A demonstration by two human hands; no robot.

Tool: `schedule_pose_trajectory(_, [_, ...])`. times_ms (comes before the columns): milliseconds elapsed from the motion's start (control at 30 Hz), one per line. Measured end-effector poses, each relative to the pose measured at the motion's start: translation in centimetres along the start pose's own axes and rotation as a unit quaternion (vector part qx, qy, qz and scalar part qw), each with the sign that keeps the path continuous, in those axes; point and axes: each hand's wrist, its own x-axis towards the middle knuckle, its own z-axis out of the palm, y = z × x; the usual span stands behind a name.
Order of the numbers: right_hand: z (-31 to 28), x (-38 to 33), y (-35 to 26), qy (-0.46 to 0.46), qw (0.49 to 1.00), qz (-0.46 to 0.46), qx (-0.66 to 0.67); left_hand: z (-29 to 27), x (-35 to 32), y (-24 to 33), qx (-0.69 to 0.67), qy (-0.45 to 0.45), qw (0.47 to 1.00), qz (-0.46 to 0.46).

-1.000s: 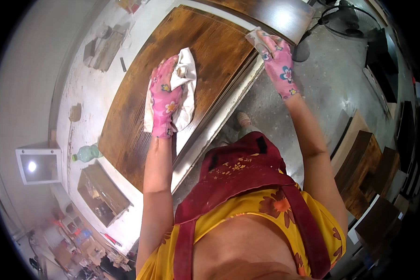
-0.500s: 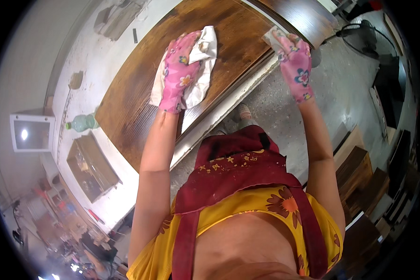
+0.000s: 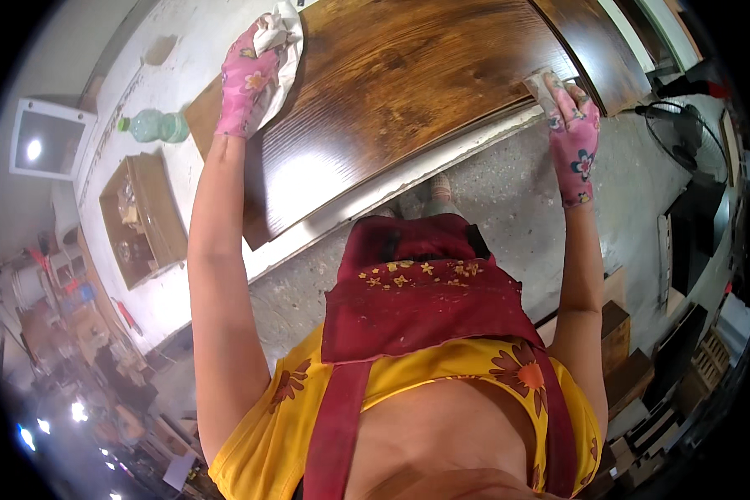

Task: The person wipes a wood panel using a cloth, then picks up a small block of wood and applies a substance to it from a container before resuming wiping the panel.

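Note:
A dark brown wood-grain panel (image 3: pixel 392 92) lies on the white worktop. My left hand (image 3: pixel 246 79), in a pink flowered glove, presses a crumpled white cloth (image 3: pixel 289 62) onto the panel near its left end. The fingers are closed around part of the cloth. At the panel's near right corner is my right hand (image 3: pixel 573 137), gloved alike, its fingers bent and pinching a small pale, greyish pad or folded cloth (image 3: pixel 543 86). Its exact kind I cannot make out. A second brown panel (image 3: pixel 587 42) lies just beyond that corner, with a narrow gap between the two.
On the white worktop (image 3: pixel 162 292) at left stand a pale green plastic bottle (image 3: pixel 154 126) and an open cardboard box (image 3: pixel 142 218). A red-handled tool (image 3: pixel 127 315) lies near the worktop's edge. A black fan (image 3: pixel 683 137) and stacked boards (image 3: pixel 629 379) are on the right.
My left hand has slid the cloth from mid-panel toward the left end. My right hand remains by the right corner with the pad. The whole view has shifted, and the panel shows more glare.

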Motion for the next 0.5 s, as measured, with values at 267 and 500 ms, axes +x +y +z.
schedule_pose_trajectory(267, [-0.4,-3.5,-22.0,-0.183,0.911,-0.205,0.306,-2.0,-0.9,0.0,-0.067,-0.081,0.994,-0.041])
schedule_pose_trajectory(500, [1.7,-4.0,-37.0,-0.307,0.783,-0.322,0.435,-0.6,-1.6,3.3,0.138,-0.027,0.990,0.016])
